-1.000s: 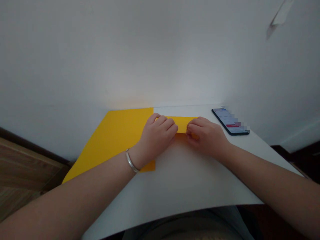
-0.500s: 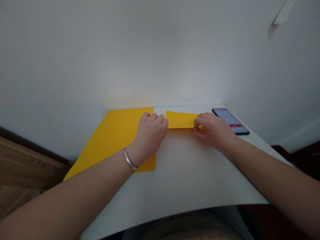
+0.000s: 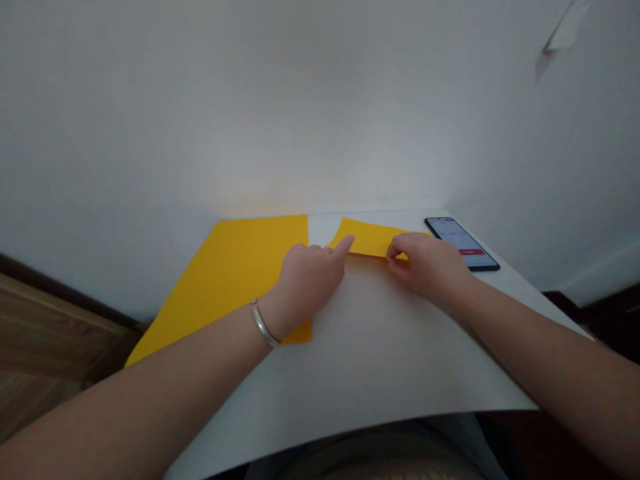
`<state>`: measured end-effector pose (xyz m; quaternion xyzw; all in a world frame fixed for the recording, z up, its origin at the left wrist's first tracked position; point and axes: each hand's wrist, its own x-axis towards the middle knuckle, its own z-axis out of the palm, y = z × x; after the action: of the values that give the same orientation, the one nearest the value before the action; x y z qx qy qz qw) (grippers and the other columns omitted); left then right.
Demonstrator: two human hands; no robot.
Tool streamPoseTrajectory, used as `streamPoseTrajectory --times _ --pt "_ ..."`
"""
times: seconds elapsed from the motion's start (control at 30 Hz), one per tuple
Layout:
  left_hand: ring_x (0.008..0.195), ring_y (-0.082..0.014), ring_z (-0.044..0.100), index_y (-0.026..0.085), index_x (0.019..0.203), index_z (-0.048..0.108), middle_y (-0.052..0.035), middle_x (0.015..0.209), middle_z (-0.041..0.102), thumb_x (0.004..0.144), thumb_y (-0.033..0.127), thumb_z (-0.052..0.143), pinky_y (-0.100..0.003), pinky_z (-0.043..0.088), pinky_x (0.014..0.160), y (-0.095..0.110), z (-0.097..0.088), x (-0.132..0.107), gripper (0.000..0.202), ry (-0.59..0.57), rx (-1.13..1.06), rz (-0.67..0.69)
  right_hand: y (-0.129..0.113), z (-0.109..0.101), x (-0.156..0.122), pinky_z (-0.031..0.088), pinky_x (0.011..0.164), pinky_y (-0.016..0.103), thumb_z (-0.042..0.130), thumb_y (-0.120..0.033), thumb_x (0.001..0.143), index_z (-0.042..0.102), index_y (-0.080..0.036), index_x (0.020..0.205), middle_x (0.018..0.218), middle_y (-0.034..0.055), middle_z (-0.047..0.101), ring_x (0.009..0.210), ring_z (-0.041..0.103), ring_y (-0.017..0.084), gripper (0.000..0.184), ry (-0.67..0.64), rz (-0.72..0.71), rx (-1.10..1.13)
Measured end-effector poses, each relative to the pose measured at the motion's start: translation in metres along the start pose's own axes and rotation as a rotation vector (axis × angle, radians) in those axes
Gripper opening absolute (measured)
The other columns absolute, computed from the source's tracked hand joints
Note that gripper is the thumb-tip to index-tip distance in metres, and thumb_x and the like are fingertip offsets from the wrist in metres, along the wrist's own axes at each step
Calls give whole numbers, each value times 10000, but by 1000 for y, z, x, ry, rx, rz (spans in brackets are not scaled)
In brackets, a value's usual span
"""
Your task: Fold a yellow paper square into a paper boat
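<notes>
A small folded yellow paper point(image 3: 373, 239) lies near the far edge of the white table point(image 3: 380, 347). My left hand point(image 3: 306, 280), with a silver bangle on the wrist, has its index finger stretched out onto the paper's near left corner, the other fingers curled. My right hand point(image 3: 425, 263) is closed in a pinch on the paper's right end. A large yellow sheet point(image 3: 235, 273) lies flat on the table's left part, partly under my left wrist.
A smartphone point(image 3: 463, 243) with a lit screen lies at the table's far right corner, just beyond my right hand. A white wall rises right behind the table. Wooden floor shows at the lower left.
The small paper has turned, its left end swung away and its right end shifted right. My left hand went from a closed fist on the paper to a pointing index finger.
</notes>
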<state>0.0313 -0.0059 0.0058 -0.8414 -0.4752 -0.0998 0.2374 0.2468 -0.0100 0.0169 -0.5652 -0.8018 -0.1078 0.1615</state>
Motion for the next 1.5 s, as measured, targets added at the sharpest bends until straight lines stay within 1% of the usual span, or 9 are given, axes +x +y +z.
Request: streamPoseTrajectory --times 0.1,0.17,0.3,0.53,0.67,0.8,1.03,1.27,1.5 --pt "622 -190 640 332 1381 406 -8 771 703 930 257 462 -266 316 485 2 -2 0 460 -10 -66 60 -11 -3 -3 246 513 269 512 -255 818 611 -219 755 798 8 689 730 601 169 123 2 -49 -10" --pt "637 -197 649 350 1285 520 -7 802 712 942 282 459 -265 334 490 0 -2 1 355 -14 -94 62 -16 -5 -5 248 513 274 486 -270 851 624 -216 777 795 12 694 716 610 166 166 -1 -130 -20" --pt "631 -216 652 285 1015 689 -36 777 711 941 342 458 -281 386 523 -5 0 3 249 -63 -109 -13 -13 -9 -6 274 528 275 480 -304 869 660 -239 839 864 15 717 752 633 177 194 -58 -191 -20" --pt "752 -224 672 217 945 674 -46 833 724 953 326 423 -326 456 673 -17 13 0 274 -24 -258 -142 3 -17 -1 274 513 282 530 -286 784 671 -256 903 850 19 722 697 628 196 187 -235 -107 -113" --pt "856 -227 663 207 1083 639 -48 909 720 914 281 481 -363 468 803 -21 21 -2 243 30 -374 -109 10 -17 0 328 535 283 524 -281 804 676 -240 888 867 27 719 736 631 201 178 -193 -97 -84" --pt "954 -235 640 230 1216 592 -51 1033 702 831 278 603 -379 471 866 -19 25 -1 388 30 -496 -10 10 -11 -1 415 639 285 532 -286 852 691 -229 925 890 44 706 824 625 198 184 -86 -233 69" --pt "989 -204 647 218 1179 641 -49 1098 701 797 166 596 -354 493 907 -20 35 8 388 26 -709 71 -4 -9 -3 470 799 299 547 -261 868 677 -220 966 987 45 705 940 612 180 167 -81 -426 298" --pt "1003 -191 662 199 1088 702 -39 1101 709 813 196 598 -332 505 943 -23 38 7 294 -45 -954 -108 8 0 2 483 847 358 591 -203 752 649 -240 1117 1109 61 686 988 630 237 371 -319 -316 94" --pt "1000 -195 653 220 1190 644 -39 1133 693 780 199 636 -339 507 920 -21 41 2 410 -88 -918 -72 15 -4 3 470 700 320 466 -256 862 705 -258 1016 1003 39 735 871 670 233 284 -287 -190 56"
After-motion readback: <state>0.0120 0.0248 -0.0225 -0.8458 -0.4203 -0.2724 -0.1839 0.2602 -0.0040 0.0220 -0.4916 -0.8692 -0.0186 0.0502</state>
